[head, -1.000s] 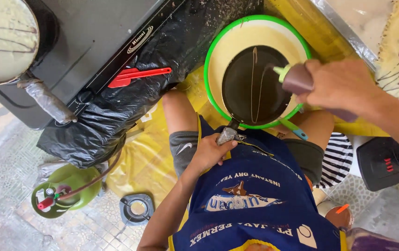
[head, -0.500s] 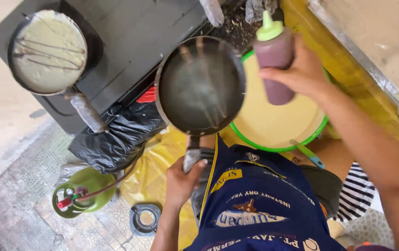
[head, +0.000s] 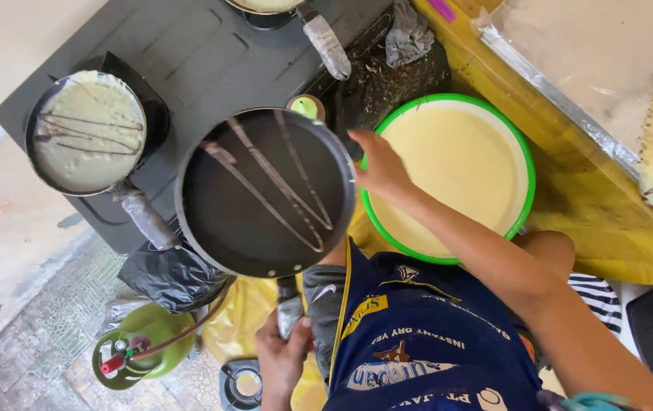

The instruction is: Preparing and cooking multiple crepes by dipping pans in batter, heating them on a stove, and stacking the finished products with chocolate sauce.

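My left hand (head: pixel 284 352) grips the handle of a black frying pan (head: pixel 265 194), held level above the stove's front edge. Thin brown lines of sauce cross the pan's dark inside. My right hand (head: pixel 381 171) is stretched out beside the pan's right rim, over the edge of a green-rimmed bowl (head: pixel 525 179) full of pale batter; its fingers are loose and hold nothing. A squeeze bottle with a green cap (head: pixel 307 107) stands just behind the pan, apart from the hand.
A second pan (head: pixel 86 131) with pale batter and brown lines sits on the black stove (head: pixel 212 53) at left; a third pan's handle (head: pixel 326 47) shows at top. A green gas cylinder (head: pixel 143 350) stands on the floor. A foil-lined tray (head: pixel 570 68) is on the yellow table (head: pixel 608 236).
The right hand has let go of the squeeze bottle, which now stands on the stove. The pan has come lower and nearer, and brown lines now show clearly in it.
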